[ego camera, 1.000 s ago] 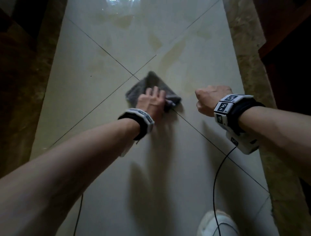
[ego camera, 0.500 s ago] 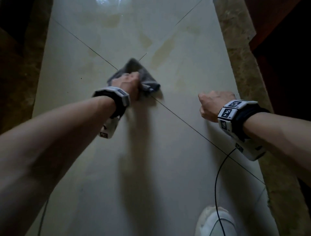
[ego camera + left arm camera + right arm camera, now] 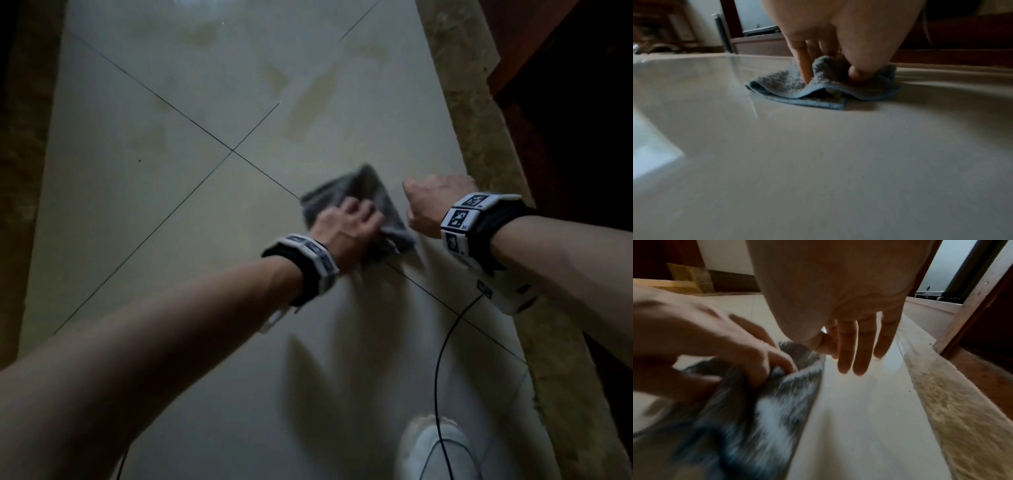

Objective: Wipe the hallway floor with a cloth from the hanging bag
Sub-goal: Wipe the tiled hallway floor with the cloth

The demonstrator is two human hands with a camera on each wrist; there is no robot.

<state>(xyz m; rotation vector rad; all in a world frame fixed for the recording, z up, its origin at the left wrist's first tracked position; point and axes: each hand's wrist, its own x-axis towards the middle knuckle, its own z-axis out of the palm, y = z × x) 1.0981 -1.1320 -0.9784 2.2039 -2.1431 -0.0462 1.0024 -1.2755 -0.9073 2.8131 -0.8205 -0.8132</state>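
Your left hand (image 3: pixel 346 229) grips the grey cloth (image 3: pixel 368 192), fingers (image 3: pixel 804 68) and thumb curled into a bunched ridge of it while the rest lies folded flat on the floor (image 3: pixel 171 240). The cloth sits just right of the tile-joint crossing, close to the speckled border strip (image 3: pixel 462 102). Your right hand (image 3: pixel 433 205) holds nothing; it hangs just beside the cloth, apart from it.

Risks, as I judge them:
- The grip gathers the cloth upward, so only part of it presses the floor; a hard stroke could roll the fold under and leave streaks.
- The brownish stains (image 3: pixel 315 99) lie well ahead of the cloth; short strokes here would miss them.
- The black cable (image 3: pixel 442 359) trails over the white shoe (image 3: pixel 438 452); a step could snag it.

Views differ: head view makes your right hand look fisted; the right wrist view shows its fingers (image 3: pixel 863 347) hanging straight and loose. Only the left wrist view shows the loose bottom layer gaping open.
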